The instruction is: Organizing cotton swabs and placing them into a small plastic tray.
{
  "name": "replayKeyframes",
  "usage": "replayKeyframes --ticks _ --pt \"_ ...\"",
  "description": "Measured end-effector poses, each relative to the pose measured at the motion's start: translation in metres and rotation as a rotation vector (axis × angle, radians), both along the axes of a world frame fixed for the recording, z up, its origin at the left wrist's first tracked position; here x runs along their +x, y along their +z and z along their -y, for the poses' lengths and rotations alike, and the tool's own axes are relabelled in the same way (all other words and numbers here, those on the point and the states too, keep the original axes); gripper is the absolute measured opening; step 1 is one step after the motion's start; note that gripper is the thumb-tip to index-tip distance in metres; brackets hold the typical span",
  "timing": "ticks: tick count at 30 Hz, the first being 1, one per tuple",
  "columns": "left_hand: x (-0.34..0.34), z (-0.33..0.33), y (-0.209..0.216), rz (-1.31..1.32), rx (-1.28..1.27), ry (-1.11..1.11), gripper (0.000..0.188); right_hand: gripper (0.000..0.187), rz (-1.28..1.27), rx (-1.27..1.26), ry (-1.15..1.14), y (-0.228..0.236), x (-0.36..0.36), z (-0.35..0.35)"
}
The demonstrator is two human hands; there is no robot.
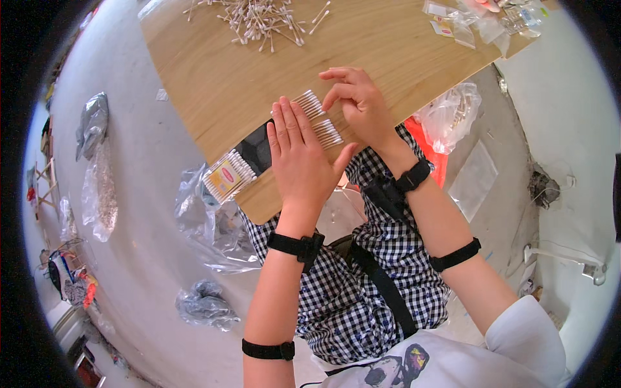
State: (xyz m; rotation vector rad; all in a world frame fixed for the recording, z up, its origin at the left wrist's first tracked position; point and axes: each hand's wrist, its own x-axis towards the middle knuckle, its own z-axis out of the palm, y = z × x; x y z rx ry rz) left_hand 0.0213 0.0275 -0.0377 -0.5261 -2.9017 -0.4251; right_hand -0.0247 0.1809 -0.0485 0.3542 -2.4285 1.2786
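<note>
My left hand (299, 152) lies flat with its fingers together, pressing on a black strip (255, 149) and on the near part of a row of cotton swabs (328, 132). The swabs lie side by side, and their tips show to the right of my fingers. A second group of swabs (308, 103) sits just beyond them. My right hand (365, 107) hovers right of the rows, its fingers bent and apart, with nothing visible in it. At the strip's left end is a pack of cotton swabs (226, 178) with a yellow and white label. What lies under my left palm is hidden.
A loose heap of cotton swabs (262, 22) lies at the table's far side. Clear plastic packaging (485, 22) sits at the far right corner of the wooden table (213, 84). Plastic bags (217, 220) lie on the floor; a clear bag (456, 110) hangs by the right edge.
</note>
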Motion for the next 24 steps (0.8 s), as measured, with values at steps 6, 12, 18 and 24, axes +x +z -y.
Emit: replayKeyframes --ticks 6,12,18,24 --pt "0.000 0.000 0.001 0.004 0.017 -0.008 0.108 0.011 -0.056 0.039 -0.026 0.000 -0.001 0.003" --pt "0.002 0.001 0.004 0.020 0.013 0.003 0.107 0.024 0.022 -0.019 0.018 0.003 0.004 0.003" --pt "0.001 0.001 0.006 0.034 0.011 -0.005 0.107 0.024 0.037 0.037 0.011 0.006 0.004 0.003" --pt "0.004 0.001 0.011 0.079 0.032 -0.003 0.106 0.010 -0.053 0.136 0.001 0.010 0.002 0.006"
